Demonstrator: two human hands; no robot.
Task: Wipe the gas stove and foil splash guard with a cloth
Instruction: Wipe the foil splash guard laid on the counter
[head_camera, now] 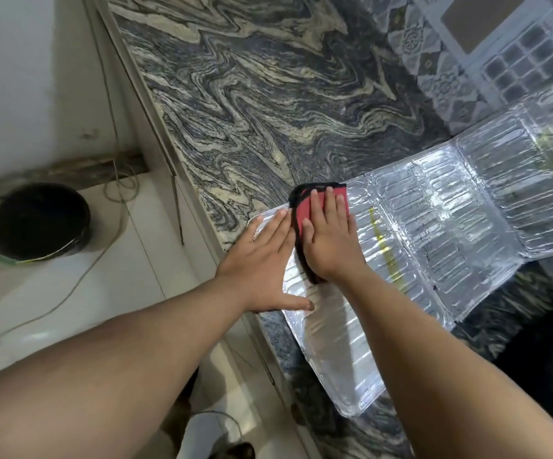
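A shiny silver foil splash guard (434,226), embossed with rows of long rounded ridges, is showing a thin yellow streak on one panel. A folded red cloth with black edging (305,207) is standing out against the silver. A polished stone countertop (252,94) is swirling in wavy bands of dark grey-blue, black and cream. A tiled wall (434,54) is showing grey and pale blue ornamental motifs. A round black bucket (36,220) is sitting on a white tiled floor (103,293), with pale cords trailing around it.
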